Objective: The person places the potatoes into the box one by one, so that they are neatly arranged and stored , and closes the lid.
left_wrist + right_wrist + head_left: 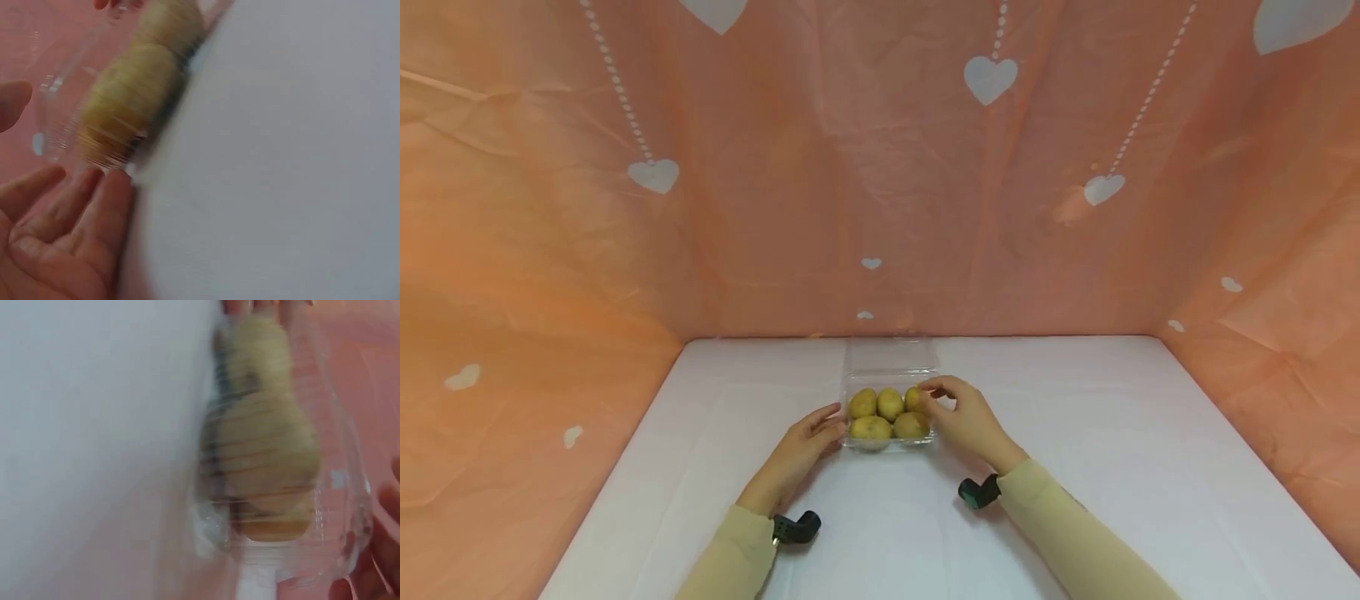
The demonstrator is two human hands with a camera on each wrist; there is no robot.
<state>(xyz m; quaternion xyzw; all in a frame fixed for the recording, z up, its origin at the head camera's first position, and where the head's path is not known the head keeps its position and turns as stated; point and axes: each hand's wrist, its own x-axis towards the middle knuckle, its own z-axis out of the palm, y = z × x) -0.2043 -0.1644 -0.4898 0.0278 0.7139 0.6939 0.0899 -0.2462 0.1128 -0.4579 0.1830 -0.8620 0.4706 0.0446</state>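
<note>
A clear plastic clamshell box (891,448) sits on the table with its lid (891,354) folded back. Several yellow-brown potatoes (871,428) fill it in two rows. At the box's left end is my left hand (801,454), its extended fingertips (115,187) right at the clear wall. My right hand (966,417) reaches over the right end, with thumb and forefinger apart and loosely bent. Their tips overlap the rear right potato (912,398) in the head view. Both wrist views are blurred; the right one shows some fingers (390,500) beside the box.
A white cloth covers the table (1075,417). Orange-pink curtains (850,167) printed with white hearts stand around its back and sides, close behind the lid. A black wrist camera (797,527) sticks out from the left sleeve, another (979,492) from the right.
</note>
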